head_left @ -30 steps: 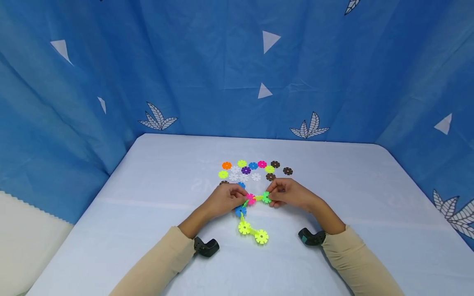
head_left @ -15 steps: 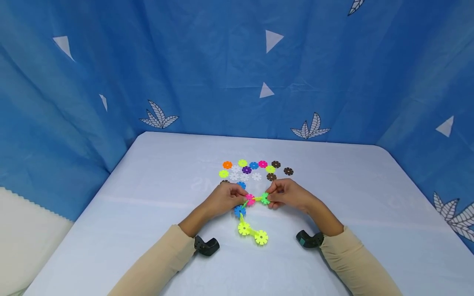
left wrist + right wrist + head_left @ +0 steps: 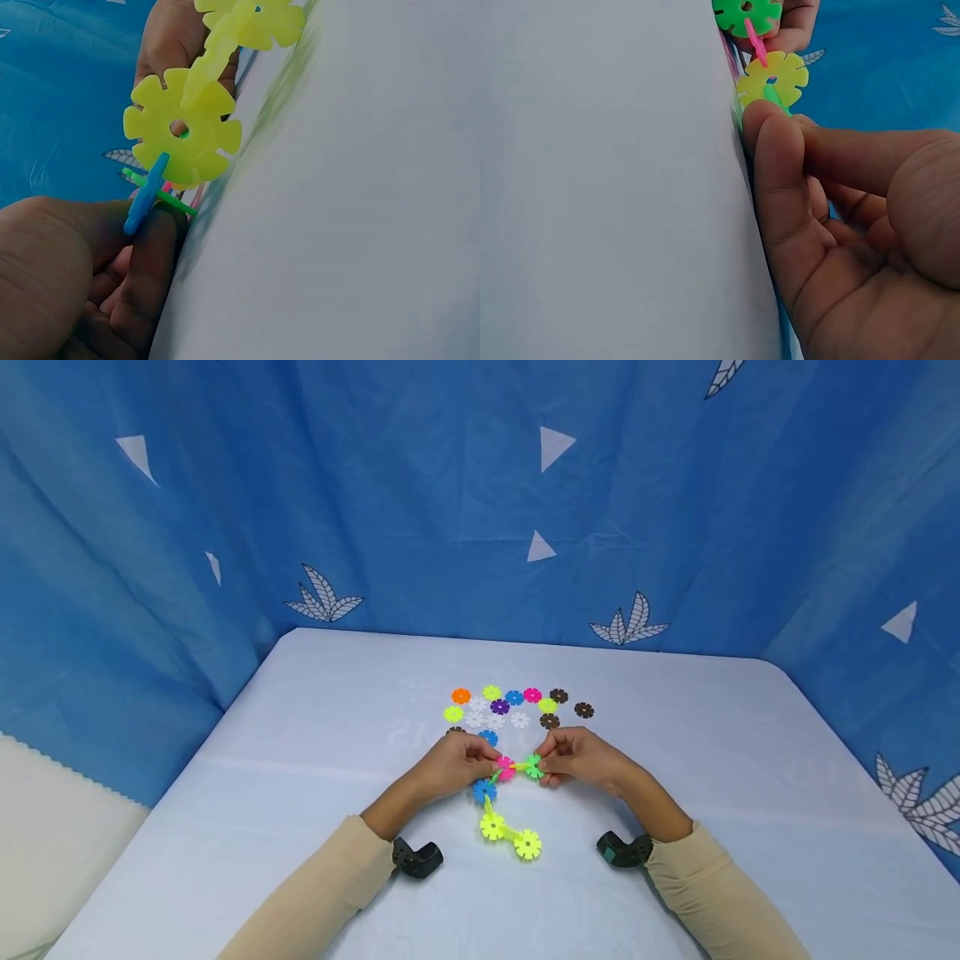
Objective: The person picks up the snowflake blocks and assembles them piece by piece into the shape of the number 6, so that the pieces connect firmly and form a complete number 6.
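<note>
While both hands [image 3: 448,767] [image 3: 581,762] pinch the disc chain [image 3: 484,792] | right-held green disc [image 3: 533,767] slightly nearer the pink disc [image 3: 506,769] than before

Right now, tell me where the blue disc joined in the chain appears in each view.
Head: the blue disc is below centre, near the left hand.
Left wrist: the blue disc is edge-on, left of centre.
Right wrist: not visible.
Shared landmark: the left hand, seen at the top in the right wrist view.

faint lettering [image 3: 408,734] on the white tabletop [image 3: 300,693] cannot be read.
</note>
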### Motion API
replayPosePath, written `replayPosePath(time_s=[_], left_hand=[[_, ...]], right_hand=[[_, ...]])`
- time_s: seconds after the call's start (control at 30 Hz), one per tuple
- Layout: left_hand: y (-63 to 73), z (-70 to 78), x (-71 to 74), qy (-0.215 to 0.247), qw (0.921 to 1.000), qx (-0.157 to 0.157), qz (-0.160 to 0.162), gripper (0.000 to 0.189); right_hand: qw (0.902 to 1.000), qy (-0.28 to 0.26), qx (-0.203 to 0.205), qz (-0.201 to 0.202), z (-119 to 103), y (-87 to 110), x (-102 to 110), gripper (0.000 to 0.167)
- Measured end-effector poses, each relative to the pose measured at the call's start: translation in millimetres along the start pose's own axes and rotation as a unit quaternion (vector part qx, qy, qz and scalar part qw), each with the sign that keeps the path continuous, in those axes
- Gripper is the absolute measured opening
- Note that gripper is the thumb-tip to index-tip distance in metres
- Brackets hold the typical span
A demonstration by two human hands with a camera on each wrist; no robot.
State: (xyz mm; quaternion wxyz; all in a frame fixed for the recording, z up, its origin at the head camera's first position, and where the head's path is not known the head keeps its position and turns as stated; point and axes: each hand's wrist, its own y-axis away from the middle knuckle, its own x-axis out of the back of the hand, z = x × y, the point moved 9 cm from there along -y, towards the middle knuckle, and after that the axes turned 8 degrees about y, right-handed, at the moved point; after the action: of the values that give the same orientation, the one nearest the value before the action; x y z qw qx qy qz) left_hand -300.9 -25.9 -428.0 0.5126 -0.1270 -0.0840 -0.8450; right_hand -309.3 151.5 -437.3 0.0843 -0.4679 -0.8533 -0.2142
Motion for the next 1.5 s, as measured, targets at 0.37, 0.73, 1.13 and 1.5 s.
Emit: replayPosePath(time_s=[0.37, 0.73, 1.13, 1.5], left_hand=[[0.2, -2.4, 0.9, 0.004, 0.9999, -0.007, -0.013, 0.008], [-3.0, 4.0, -5.8, 0.006, 0.9997, -0.004, -0.022, 0.008], [-1.0, 2.4, -5.0, 0.012, 0.9996, -0.006, -0.026, 0.008], [2.1, 1.2, -4.0, 0.027, 0.999, -0.02, -0.031, 0.009]], right_hand=[[0.9985, 0.048, 0.016, -0.02, -6.4, -1.2, -5.2, 0.015], [0.99, 0.13, 0.034, 0.043, -13.4, -4.3, 21.8, 0.012], [0.9626, 0.227, 0.139, -0.053, -60.1, -44.1, 2.3, 0.023], [0.9321, 0.311, 0.146, -0.115, -78.3, -68.0, -30.5, 0.028]])
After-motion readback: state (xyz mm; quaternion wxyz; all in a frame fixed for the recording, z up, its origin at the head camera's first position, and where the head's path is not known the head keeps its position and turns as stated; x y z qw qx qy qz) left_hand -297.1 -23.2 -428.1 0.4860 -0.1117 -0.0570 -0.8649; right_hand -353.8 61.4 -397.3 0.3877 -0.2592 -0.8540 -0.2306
